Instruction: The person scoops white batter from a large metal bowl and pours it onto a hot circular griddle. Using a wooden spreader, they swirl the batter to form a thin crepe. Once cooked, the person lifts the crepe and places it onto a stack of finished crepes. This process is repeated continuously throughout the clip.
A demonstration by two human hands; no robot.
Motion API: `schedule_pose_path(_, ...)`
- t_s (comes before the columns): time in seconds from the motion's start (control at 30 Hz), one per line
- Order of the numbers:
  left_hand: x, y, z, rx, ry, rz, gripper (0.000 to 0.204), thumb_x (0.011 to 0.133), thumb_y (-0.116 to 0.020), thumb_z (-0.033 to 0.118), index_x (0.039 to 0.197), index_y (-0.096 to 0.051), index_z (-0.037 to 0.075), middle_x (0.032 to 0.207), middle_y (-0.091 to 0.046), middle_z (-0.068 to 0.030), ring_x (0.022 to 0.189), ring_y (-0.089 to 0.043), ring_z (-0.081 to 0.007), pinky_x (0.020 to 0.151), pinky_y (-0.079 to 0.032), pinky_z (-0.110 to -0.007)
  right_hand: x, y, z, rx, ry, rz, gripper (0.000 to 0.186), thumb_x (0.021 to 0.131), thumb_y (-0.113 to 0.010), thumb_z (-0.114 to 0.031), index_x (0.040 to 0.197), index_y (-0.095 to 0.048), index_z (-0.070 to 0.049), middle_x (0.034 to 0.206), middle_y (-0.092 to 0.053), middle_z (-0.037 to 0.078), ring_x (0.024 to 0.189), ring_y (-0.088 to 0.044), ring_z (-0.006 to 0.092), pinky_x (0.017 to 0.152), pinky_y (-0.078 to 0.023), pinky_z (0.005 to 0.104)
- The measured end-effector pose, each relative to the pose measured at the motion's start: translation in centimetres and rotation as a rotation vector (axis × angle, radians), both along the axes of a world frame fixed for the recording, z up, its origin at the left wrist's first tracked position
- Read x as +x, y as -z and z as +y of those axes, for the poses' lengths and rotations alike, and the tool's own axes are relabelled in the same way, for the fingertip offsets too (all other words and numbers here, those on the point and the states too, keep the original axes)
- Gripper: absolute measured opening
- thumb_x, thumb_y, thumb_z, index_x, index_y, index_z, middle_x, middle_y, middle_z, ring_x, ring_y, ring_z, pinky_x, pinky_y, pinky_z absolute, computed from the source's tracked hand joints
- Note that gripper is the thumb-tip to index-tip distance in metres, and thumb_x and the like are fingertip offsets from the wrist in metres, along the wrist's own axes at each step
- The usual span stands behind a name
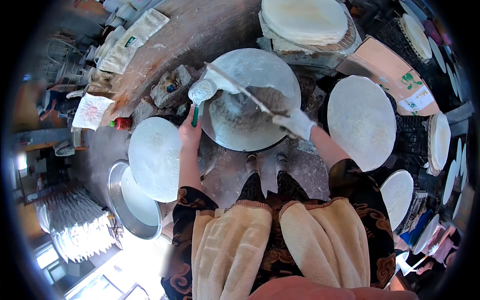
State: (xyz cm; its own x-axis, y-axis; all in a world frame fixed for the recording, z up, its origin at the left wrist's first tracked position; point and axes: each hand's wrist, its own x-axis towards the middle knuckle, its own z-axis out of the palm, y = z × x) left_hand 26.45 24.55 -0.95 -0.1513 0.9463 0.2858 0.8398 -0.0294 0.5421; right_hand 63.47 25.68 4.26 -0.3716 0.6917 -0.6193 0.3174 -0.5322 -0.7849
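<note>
My left hand [189, 131] is closed round the green handle of a ladle [202, 91], whose bowl is coated with white batter and sits at the left rim of a large round griddle [240, 142]. My right hand [296, 124], in a white glove, grips a long thin stick [240, 87] that slants up and left across the griddle. Wet white batter [260, 62] covers the griddle's far part. Its middle looks grey and blurred, so I cannot tell whether batter lies there.
A metal basin [116, 200] of white liquid stands at the lower left, beside a pale round disc [155, 159]. Stacked flat rounds [305, 20] lie at the far side; another large round [361, 122] is at the right, near a cardboard box [390, 75]. Rough stones [172, 87] flank the griddle.
</note>
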Motion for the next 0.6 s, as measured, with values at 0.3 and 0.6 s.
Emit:
schedule_pose_path(0.3, 0.8, 1.1, -4.9, -0.085, -0.272, -0.002, 0.053, 0.076, -0.065, 0.011, 0.128, -0.056, 0.020, 0.099, -0.066, -0.0159, 0.076, -0.068, -0.0282, 0.066, -0.051, -0.035, 5.6, 2.2, 9.8, 0.127, 0.101, 0.085, 0.039, 0.080, -0.067, -0.033, 0.103, -0.067, -0.001, 0.060, -0.054, 0.000, 0.043, -0.042, 0.0052, 0.036, -0.031, 0.0217)
schedule_pose_path(0.6, 2.0, 2.5, -8.4, 0.099, -0.304, -0.026, 0.051, 0.075, -0.061, 0.004, 0.125, -0.057, 0.010, 0.099, -0.064, -0.0197, 0.068, -0.063, -0.0361, 0.059, -0.050, -0.038, 2.9, 1.3, 9.2, 0.121, -0.311, -0.155, 0.043, 0.076, -0.072, -0.040, 0.091, -0.067, 0.001, 0.055, -0.050, 0.000, 0.040, -0.040, 0.0059, 0.035, -0.029, 0.0227)
